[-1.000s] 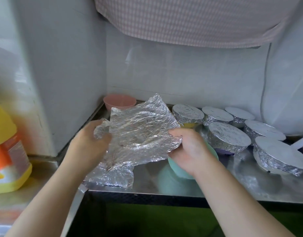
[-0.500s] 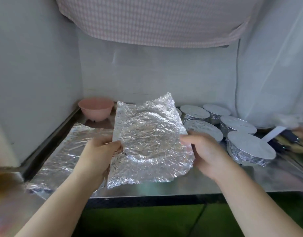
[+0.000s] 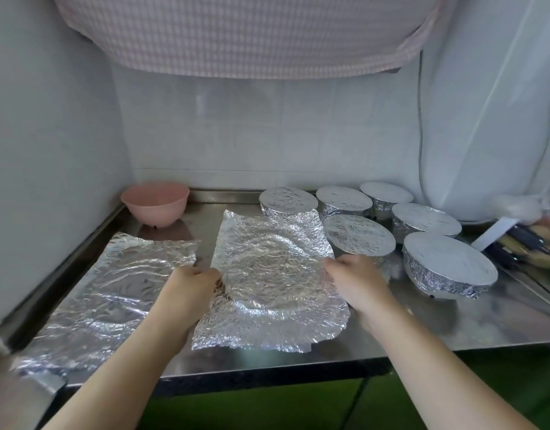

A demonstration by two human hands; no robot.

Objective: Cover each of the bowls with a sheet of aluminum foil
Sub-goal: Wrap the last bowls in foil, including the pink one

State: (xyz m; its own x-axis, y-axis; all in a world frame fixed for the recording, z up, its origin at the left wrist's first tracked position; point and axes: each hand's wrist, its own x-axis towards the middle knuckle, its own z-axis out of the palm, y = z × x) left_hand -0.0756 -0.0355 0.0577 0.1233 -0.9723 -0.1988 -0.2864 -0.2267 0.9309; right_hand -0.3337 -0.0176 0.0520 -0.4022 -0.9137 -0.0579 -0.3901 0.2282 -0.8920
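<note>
Six foil-covered bowls (image 3: 450, 265) stand right; one pink bowl (image 3: 155, 203) bare. Two foil sheets: left hand (image 3: 190, 282) and right hand (image 3: 357, 274) pinch the middle sheet (image 3: 273, 274); the spare sheet (image 3: 118, 283) lies left.

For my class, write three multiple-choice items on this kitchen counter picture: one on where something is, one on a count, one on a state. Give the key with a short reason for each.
1. Where does the pink bowl stand?
A. back left corner of the counter
B. front right edge
C. on top of a wrapped bowl

2. How many bowls are already fully wrapped in foil?
A. three
B. six
C. nine

3. What is the state of the foil sheet between the hands?
A. rolled into a tube
B. torn into strips
C. spread out, with a round rim showing through

Key: 1 A, it sits by the wall corner. 2 B, six wrapped bowls cluster at the right. 3 C, the left hand and right hand hold its side edges while a circular impression shows in it.
</note>
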